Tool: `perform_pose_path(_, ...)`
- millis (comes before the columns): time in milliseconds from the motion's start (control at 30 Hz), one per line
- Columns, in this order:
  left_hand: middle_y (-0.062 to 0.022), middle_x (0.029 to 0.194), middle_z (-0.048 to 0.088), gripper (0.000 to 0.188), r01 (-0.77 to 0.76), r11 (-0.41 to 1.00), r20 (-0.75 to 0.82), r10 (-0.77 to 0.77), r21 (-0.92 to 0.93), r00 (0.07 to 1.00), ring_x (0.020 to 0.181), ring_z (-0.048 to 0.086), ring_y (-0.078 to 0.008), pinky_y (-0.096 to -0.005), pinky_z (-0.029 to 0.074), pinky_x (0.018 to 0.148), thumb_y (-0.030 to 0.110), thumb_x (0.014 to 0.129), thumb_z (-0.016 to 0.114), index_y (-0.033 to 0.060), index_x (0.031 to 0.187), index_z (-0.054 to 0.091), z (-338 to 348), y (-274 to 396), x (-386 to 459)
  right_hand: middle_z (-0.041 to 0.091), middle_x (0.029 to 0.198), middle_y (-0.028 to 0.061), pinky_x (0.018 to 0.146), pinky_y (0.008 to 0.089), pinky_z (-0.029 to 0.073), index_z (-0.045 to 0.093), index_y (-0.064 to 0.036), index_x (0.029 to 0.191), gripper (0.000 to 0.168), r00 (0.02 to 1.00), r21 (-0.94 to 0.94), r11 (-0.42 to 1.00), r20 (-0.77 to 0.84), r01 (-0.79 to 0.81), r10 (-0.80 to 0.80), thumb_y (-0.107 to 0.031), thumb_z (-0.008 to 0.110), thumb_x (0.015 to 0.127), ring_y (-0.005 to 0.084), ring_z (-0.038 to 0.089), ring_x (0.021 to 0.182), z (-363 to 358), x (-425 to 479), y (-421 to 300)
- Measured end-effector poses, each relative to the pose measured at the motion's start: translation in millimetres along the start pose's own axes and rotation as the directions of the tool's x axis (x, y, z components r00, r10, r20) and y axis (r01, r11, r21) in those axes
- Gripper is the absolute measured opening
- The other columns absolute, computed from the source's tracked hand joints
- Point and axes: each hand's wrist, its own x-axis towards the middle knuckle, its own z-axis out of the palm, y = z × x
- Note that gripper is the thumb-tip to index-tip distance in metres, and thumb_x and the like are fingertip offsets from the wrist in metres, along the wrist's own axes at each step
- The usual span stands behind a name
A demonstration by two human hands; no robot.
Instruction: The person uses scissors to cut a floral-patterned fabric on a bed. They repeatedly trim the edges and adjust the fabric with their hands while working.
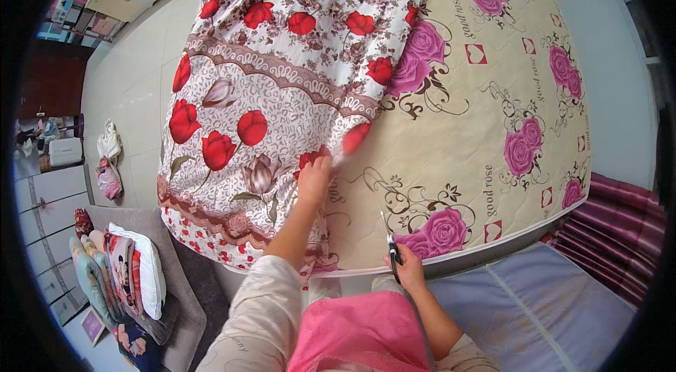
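Observation:
My left hand (316,177) grips the edge of a white bedding cover (285,92) printed with red tulips, near the middle of the bed. The cover lies over the left part of a cream mattress (470,150) with pink roses. In my right hand (409,268) is a pair of scissors (393,250) with black handles, the blades pointing away from me over the mattress near its front edge. How far the blades are apart cannot be told.
A grey sofa (185,287) at the lower left holds folded bedding and a white pillow (150,271). Bags (109,161) lie on the tiled floor at left. A blue-grey padded surface (523,314) adjoins the bed at lower right, beside a purple curtain (612,235).

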Motion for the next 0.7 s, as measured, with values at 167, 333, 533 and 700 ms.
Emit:
perform_pose_path(167, -0.0126, 0.081, 0.053, 0.017, -0.189, 0.973, -0.026, 0.187, -0.134, 0.982, 0.079, 0.053, -0.0318, -0.0406, 0.044, 0.066, 0.012, 0.071, 0.057, 0.0045, 0.085, 0.052, -114.2, 16.1, -39.0, 0.057, 0.062, 0.0079, 0.035, 0.0217, 0.037, 0.046, -0.005, 0.096, 0.016, 0.991, 0.415, 0.9, 0.048, -0.135, 0.126, -0.015, 0.055, 0.087, 0.0104, 0.049, 0.04, -9.6, 48.5, -48.8)
perform_pose_path(333, -0.0099, 0.076, 0.052, 0.017, -0.325, 0.935, 0.045, 0.335, -0.142, 0.941, 0.071, 0.053, -0.0273, -0.0383, 0.042, 0.061, 0.011, 0.063, 0.056, 0.0061, 0.078, 0.051, -192.7, 22.1, -149.5, 0.062, 0.08, 0.0112, 0.045, 0.0254, 0.042, 0.048, -0.007, 0.104, 0.042, 0.999, 0.609, 0.792, -0.008, -0.028, 0.041, -0.045, 0.053, 0.086, 0.0146, 0.058, 0.061, -15.6, 126.3, -153.9)
perform_pose_path(533, -0.0043, 0.07, 0.049, 0.016, -0.249, 0.94, 0.24, 0.303, -0.233, 0.922, 0.065, 0.051, -0.023, -0.0354, 0.041, 0.055, 0.01, 0.058, 0.054, 0.0082, 0.074, 0.052, -269.9, 24.7, -250.4, 0.054, 0.088, 0.0022, 0.066, 0.0282, 0.044, 0.047, -0.006, 0.107, 0.039, 0.996, 0.803, 0.591, -0.037, 0.075, -0.077, -0.022, 0.067, 0.078, 0.015, 0.054, 0.076, 9.4, 206.4, -205.3)
perform_pose_path(700, -0.0046, 0.068, 0.05, 0.007, -0.122, 0.992, 0.343, 0.104, 0.033, 0.934, 0.068, 0.053, -0.0231, -0.0364, 0.041, 0.059, 0.015, 0.065, 0.054, 0.0105, 0.07, 0.052, -256.4, -23.3, -279.8, 0.049, 0.094, -0.0006, 0.076, 0.0258, 0.041, 0.042, -0.007, 0.112, 0.045, 0.915, 0.686, 0.621, -0.377, 0.379, -0.142, 0.004, 0.061, 0.073, 0.0124, 0.049, 0.083, 40.5, 160.7, -218.0)
